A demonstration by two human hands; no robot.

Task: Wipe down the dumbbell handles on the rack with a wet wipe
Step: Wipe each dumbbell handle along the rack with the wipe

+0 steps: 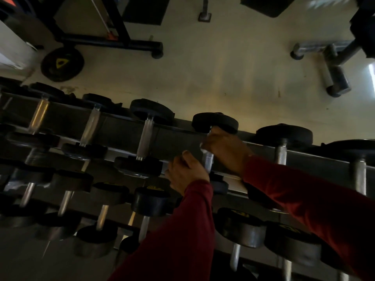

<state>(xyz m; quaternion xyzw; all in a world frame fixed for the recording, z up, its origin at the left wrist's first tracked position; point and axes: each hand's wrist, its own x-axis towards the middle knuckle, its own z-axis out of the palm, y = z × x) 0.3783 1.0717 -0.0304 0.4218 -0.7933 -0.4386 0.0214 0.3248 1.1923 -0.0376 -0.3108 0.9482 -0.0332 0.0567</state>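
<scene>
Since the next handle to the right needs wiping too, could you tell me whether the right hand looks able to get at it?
Probably yes: the right hand is on the neighbouring dumbbell, and the knurled handle beside it stands bare with nothing across it.

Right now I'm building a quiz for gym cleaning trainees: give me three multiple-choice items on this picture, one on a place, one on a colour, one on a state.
1. Where is the loose weight plate?
A. on the floor, upper left
B. on the rack
C. in a hand

2. What colour are the sleeves?
A. white
B. dark red
C. green

3. What is the right hand doing?
A. hanging free
B. resting on the floor
C. closed on a dumbbell handle

Answers: 1 A, it lies flat on the pale floor beyond the rack; 2 B, both forearms show dark red cloth; 3 C, its fingers wrap the handle's top, beside the left hand.
</scene>
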